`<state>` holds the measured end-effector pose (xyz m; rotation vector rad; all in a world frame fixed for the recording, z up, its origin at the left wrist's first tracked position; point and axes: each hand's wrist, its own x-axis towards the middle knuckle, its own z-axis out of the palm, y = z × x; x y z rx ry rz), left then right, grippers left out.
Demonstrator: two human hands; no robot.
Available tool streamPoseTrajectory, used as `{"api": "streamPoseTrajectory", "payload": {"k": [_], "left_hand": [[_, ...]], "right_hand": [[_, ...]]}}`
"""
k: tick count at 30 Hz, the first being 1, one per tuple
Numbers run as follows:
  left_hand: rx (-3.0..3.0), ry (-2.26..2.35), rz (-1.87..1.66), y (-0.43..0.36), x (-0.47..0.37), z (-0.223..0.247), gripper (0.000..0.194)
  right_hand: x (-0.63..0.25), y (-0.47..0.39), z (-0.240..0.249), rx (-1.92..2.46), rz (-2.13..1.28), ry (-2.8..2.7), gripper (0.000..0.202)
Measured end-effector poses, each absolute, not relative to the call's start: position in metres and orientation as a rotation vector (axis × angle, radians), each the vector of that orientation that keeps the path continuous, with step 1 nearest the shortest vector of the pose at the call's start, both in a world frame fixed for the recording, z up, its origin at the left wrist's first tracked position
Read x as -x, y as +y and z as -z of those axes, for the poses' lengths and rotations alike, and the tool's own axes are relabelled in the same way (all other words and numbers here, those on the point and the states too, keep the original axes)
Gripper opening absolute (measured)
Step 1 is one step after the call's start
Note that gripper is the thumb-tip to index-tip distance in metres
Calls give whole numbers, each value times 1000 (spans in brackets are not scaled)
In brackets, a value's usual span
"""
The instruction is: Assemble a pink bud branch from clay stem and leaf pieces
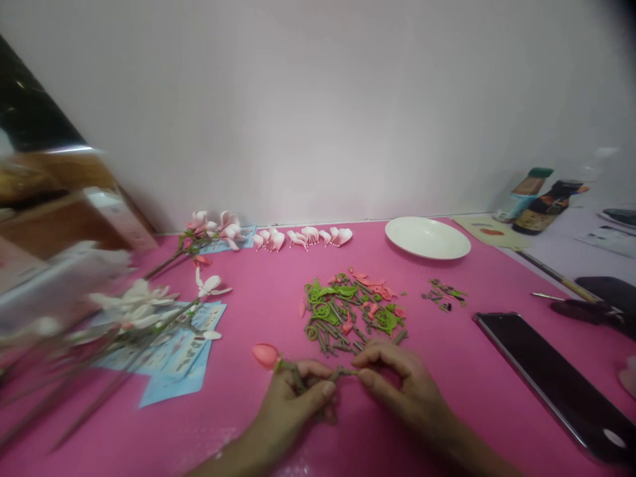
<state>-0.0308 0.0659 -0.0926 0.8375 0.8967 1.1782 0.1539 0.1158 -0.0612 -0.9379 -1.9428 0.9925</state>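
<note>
My left hand (pixel 298 404) is closed round a brown stem piece (pixel 297 377), which carries a pink bud (pixel 265 355) at its left end. A thin part with a yellow-green tip (pixel 349 372) sticks out to the right from the left fingertips. The thumb and forefinger of my right hand (pixel 405 381) pinch that tip. Just beyond both hands lies a loose pile of brown stems and green leaves (pixel 330 308) with pink pieces (pixel 380 289) among them.
Pale pink petals (pixel 311 237) stand in a row near the wall. A white plate (pixel 427 238) is at the back right, a black phone (pixel 551 381) at the right. Left are white flowers (pixel 136 305) on blue sheets (pixel 173 374), pink flowers (pixel 231 228) and boxes (pixel 54 225).
</note>
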Motion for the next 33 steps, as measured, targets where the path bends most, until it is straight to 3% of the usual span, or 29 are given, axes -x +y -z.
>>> {"api": "streamPoseTrajectory", "payload": {"k": [7, 13, 19, 25, 28, 33], "left_hand": [[-894, 892, -1090, 65, 30, 87, 38], [-960, 1014, -1045, 65, 27, 87, 40], [-1070, 1044, -1044, 60, 21, 84, 40], [-1050, 961, -1053, 58, 25, 89, 43], [-1057, 992, -1048, 59, 29, 86, 40], [-1061, 966, -1068, 62, 30, 81, 37]], "right_hand": [[-153, 117, 64, 986, -1211, -1817, 27], [-142, 108, 72, 938, -1850, -1510, 36], [-133, 99, 70, 984, -1890, -1437, 38], [-135, 103, 69, 706, -2235, -996, 45], [-144, 110, 69, 679, -2203, -858, 44], [-153, 115, 70, 804, -2108, -1096, 36]]}}
